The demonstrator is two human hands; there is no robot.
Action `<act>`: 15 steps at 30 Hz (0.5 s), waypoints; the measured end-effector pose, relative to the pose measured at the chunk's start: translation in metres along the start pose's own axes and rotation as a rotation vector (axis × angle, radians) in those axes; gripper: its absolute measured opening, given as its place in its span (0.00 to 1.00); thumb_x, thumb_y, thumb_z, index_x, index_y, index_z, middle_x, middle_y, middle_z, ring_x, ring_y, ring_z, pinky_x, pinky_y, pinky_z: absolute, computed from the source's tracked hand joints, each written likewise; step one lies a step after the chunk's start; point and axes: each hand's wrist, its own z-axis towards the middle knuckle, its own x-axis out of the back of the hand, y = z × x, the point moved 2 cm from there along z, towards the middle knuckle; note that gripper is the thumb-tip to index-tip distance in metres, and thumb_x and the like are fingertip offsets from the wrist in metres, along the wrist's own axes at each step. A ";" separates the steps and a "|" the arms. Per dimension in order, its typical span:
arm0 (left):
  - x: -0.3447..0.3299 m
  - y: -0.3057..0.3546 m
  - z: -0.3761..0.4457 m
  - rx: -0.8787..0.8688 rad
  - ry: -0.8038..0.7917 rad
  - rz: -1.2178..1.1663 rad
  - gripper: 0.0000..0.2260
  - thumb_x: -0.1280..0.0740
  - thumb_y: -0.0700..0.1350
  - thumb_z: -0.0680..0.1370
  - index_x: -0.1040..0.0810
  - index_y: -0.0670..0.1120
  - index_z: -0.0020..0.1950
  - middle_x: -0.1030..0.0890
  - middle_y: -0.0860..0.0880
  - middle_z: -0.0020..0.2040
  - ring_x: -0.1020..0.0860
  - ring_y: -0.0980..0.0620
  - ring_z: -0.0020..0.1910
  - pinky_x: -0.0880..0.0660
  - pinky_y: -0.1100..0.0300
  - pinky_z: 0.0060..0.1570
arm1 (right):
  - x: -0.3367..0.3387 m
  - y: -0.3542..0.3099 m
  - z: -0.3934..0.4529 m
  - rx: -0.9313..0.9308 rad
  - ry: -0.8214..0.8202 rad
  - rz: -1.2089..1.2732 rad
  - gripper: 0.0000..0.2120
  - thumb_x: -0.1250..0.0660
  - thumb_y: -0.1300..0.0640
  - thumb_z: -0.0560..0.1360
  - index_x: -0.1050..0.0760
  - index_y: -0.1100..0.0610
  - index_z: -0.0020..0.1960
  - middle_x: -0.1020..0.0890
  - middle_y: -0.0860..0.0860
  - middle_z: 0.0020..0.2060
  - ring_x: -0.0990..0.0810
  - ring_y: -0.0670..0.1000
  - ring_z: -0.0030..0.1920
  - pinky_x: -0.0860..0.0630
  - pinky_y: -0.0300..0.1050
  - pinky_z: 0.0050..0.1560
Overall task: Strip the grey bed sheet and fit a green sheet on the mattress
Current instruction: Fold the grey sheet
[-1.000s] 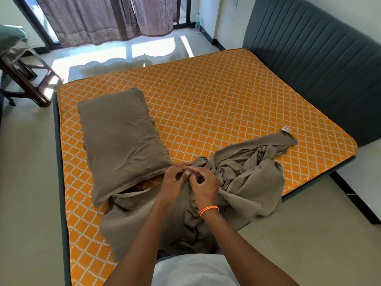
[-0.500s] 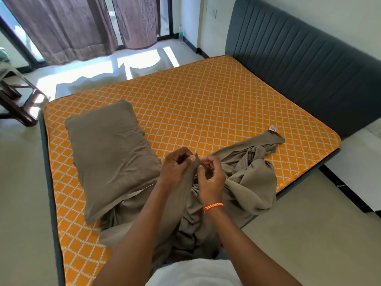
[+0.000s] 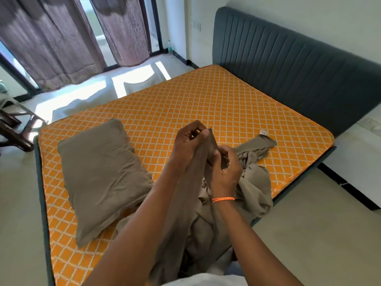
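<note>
Both hands (image 3: 190, 144) have lifted the grey sheet's (image 3: 255, 182) edge higher.

Bare orange mattress (image 3: 185, 112) with bedding on it

A grey-brown pillow (image 3: 101, 174) lies flat near left; the bunched grey sheet (image 3: 253, 188) lies at the near right edge, spilling over.

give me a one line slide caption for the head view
Both hands, left hand and right hand, pinch an edge of the bunched grey sheet above the bare orange mattress, pillow alongside.
</note>
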 end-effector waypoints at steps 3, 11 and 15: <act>-0.031 0.008 0.033 -0.037 -0.015 0.033 0.10 0.32 0.37 0.84 0.23 0.32 0.46 0.22 0.42 0.40 0.24 0.51 0.39 0.27 0.61 0.40 | 0.023 0.005 0.040 0.087 -0.028 0.025 0.07 0.35 0.70 0.80 0.22 0.60 0.49 0.20 0.49 0.45 0.20 0.49 0.48 0.23 0.45 0.50; -0.114 0.041 0.124 -0.160 -0.049 0.182 0.08 0.32 0.33 0.82 0.23 0.32 0.44 0.23 0.34 0.40 0.26 0.56 0.37 0.28 0.68 0.43 | 0.061 0.038 0.143 -0.022 -0.104 0.107 0.08 0.33 0.67 0.80 0.16 0.58 0.50 0.19 0.48 0.49 0.19 0.46 0.52 0.24 0.37 0.51; -0.139 0.054 0.160 -0.170 -0.030 0.254 0.08 0.31 0.36 0.81 0.23 0.34 0.43 0.22 0.37 0.39 0.27 0.54 0.38 0.30 0.62 0.41 | 0.072 0.037 0.182 -0.036 -0.201 0.159 0.05 0.29 0.55 0.81 0.17 0.56 0.50 0.22 0.48 0.49 0.20 0.47 0.52 0.24 0.36 0.51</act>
